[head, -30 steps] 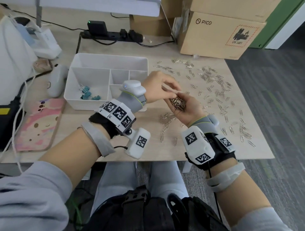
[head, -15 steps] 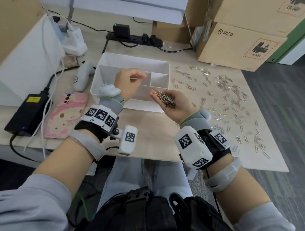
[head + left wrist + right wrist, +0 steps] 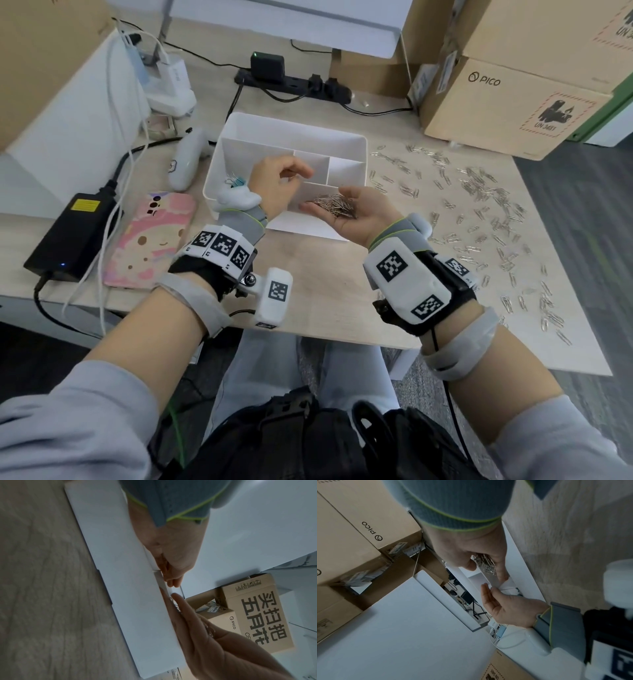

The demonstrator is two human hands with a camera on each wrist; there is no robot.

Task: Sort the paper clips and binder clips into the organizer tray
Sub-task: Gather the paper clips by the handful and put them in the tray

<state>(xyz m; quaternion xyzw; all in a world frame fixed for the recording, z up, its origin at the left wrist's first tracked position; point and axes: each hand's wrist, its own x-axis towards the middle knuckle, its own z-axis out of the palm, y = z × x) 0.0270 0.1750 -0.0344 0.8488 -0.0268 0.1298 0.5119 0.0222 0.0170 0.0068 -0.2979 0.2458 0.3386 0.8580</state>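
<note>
The white organizer tray (image 3: 294, 130) stands mid-table, with blue binder clips (image 3: 236, 180) in its left compartment. My right hand (image 3: 325, 198) lies palm up over the tray's front right compartment, fingers nearly straight, carrying a pile of silver paper clips (image 3: 334, 205). My left hand (image 3: 305, 173) hovers over the tray's middle with curled fingertips together; the right wrist view shows a thin wire paper clip (image 3: 506, 588) at the left hand (image 3: 489, 588). In the left wrist view the left hand (image 3: 171, 582) points down at the tray wall (image 3: 128, 574). Many loose paper clips (image 3: 479, 192) lie scattered on the right.
A pink-cased phone (image 3: 150, 240), a black power adapter (image 3: 75, 229) with cables and a white controller (image 3: 186, 161) lie left of the tray. Cardboard boxes (image 3: 513, 102) and a power strip (image 3: 294, 82) line the back. Bare wood (image 3: 308, 274) lies between tray and front edge.
My left hand has left the pile in my right palm and moved over the tray. The right hand has carried its pile left to the tray's front.
</note>
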